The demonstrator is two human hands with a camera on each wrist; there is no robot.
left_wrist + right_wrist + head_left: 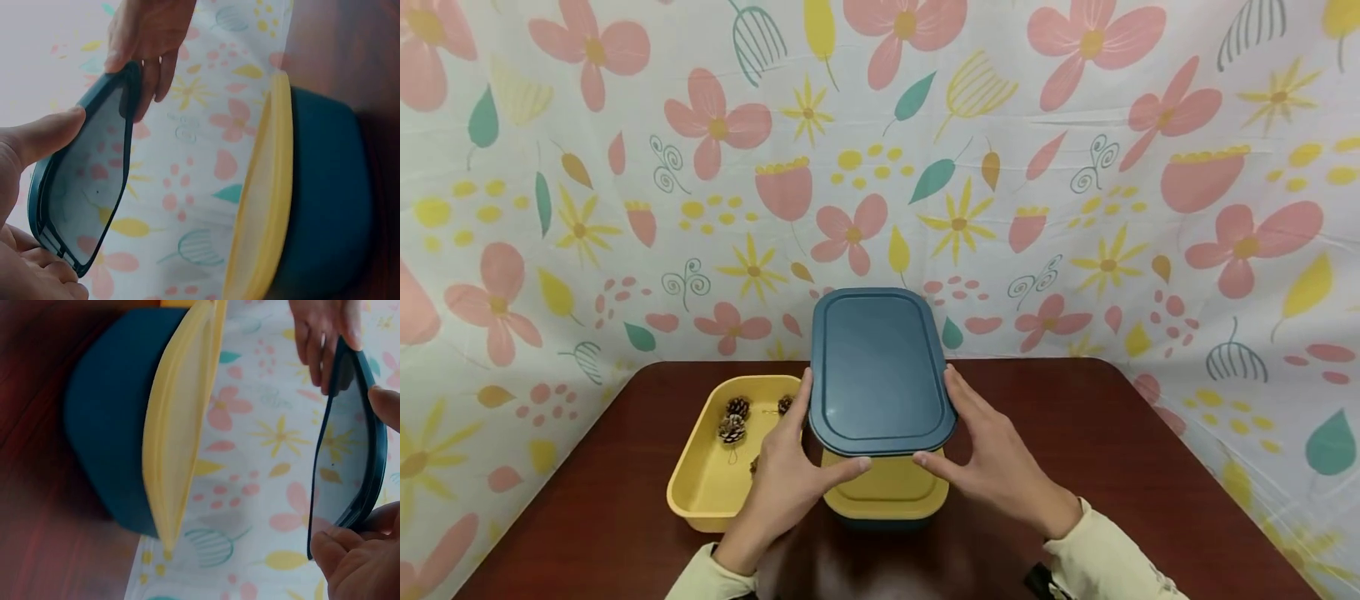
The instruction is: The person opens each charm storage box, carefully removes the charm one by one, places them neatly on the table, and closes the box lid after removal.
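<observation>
Both hands hold a dark blue rectangular lid [883, 367] up in the air by its two long sides. My left hand [782, 467] pinches the left edge, thumb at the near rim and fingers along the side. Mirroring it, my right hand [1003, 458] grips the right edge the same way. Below the lid a dark blue box [328, 187] stands on the table, topped by a yellow lid [887, 496]. Both wrist views show a gap between the raised lid and that box. The lid's underside [347, 444] has a raised rim and shows the floral pattern.
Left of the blue box sits a yellow tray [707, 500] with several pine cones [732, 429] in it; my left hand overlaps its right side. A dark red-brown table [1075, 433] carries everything. Behind it hangs a floral cloth [880, 167].
</observation>
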